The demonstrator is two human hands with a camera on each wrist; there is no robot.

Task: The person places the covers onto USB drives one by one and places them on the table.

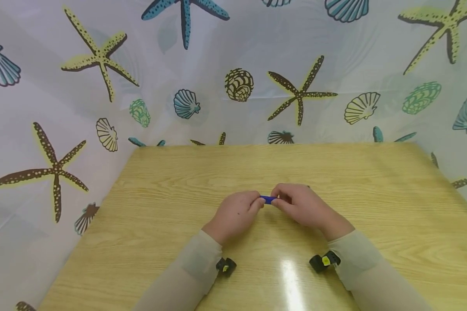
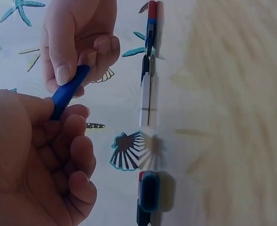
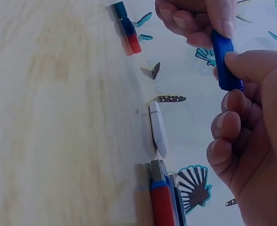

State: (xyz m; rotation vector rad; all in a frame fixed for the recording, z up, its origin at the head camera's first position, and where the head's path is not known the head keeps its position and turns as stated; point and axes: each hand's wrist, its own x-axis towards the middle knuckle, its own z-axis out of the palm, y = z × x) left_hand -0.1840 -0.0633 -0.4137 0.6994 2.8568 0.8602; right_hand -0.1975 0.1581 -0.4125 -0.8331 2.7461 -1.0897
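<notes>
A small, flat blue bar spans the short gap between my two hands, held just above the table. My left hand pinches one end between thumb and fingers. At the other end, my right hand grips it with thumb and fingertips. The left wrist view shows the blue bar tilted, its lower end under the left thumb. In the right wrist view the right thumb presses on the face of the blue bar. Its exact kind is unclear, since fingers cover both ends.
On the wooden table, a slim white piece and red-and-blue pieces lie beyond the hands, mostly hidden from the head view. A curtain printed with starfish and shells hangs behind. Each sleeve carries a black wrist camera.
</notes>
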